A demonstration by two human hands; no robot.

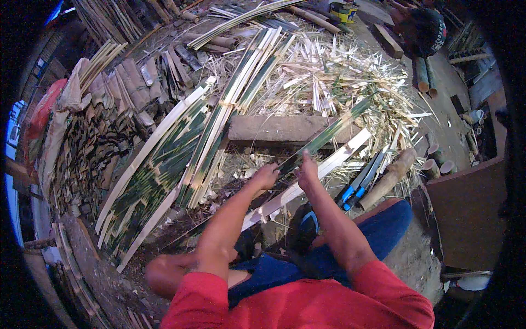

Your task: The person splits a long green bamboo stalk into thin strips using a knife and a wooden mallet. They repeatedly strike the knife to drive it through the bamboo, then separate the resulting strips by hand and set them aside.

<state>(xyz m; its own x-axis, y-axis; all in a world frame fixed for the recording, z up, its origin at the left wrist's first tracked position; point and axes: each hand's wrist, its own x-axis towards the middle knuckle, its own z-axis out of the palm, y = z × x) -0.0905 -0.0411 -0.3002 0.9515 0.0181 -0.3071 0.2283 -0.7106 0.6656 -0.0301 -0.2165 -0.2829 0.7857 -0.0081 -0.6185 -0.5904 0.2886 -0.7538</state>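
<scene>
A long green bamboo strip (339,124) slants away from me to the far right, its far part passing over a thick wooden block (282,129). My left hand (266,176) is closed around the strip's near part. Just to the right, my right hand (307,171) grips the same strip with its thumb along the top. Whether a blade is hidden in either hand I cannot tell. Below the strip lies a wider, pale split bamboo piece (334,160), running from between my legs toward the block.
Bundled green and pale bamboo strips (219,118) lie left of the block, beside stacked offcuts (90,137). Shavings (334,71) heap beyond it. Blue-and-black tools (356,189) and a short log (390,178) lie near my right knee. A brown board (468,211) stands at right.
</scene>
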